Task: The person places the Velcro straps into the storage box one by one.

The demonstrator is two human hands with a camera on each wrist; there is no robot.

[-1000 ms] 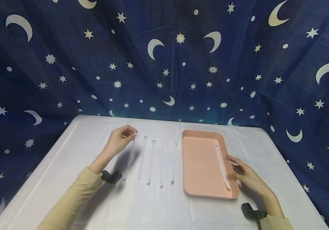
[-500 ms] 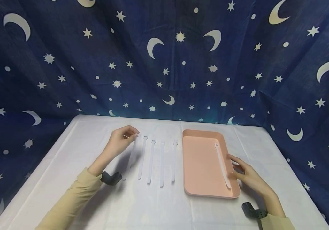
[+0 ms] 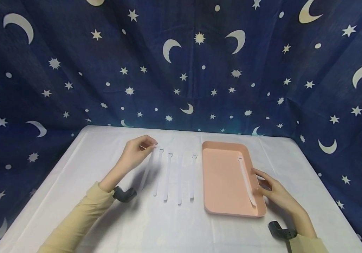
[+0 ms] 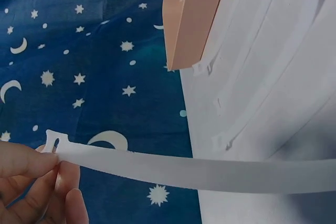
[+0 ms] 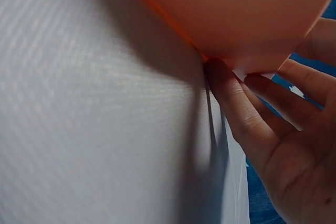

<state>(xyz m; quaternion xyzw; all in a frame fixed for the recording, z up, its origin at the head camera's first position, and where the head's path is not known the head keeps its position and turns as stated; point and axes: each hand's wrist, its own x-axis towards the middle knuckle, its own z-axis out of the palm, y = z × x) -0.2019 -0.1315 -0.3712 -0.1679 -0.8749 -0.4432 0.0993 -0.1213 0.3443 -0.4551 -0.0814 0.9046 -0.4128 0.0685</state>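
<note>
My left hand [image 3: 136,153] pinches the slotted head of a white hook-and-loop cable tie [image 4: 157,168] between thumb and fingers. The strap slants down from the hand, its head end raised off the table. To its right, several like cable ties [image 3: 167,177] lie side by side on the white cloth, heads pointing away from me. My right hand [image 3: 277,196] holds the right side of a shallow peach tray [image 3: 225,211], thumb at the rim and fingers against the outer wall [image 5: 247,19]. Inside the tray, along its right side, lies one cable tie [image 3: 246,181].
A white-covered table [image 3: 105,225] carries everything. Behind it hangs a dark blue curtain [image 3: 149,102] with moons and stars. Dark wrist mounts [image 3: 125,194] sit on both wrists.
My left hand has shifted slightly right and away from me, lifting the pinched cable tie a little. The right hand stays at the tray; the head view has shifted slightly.
</note>
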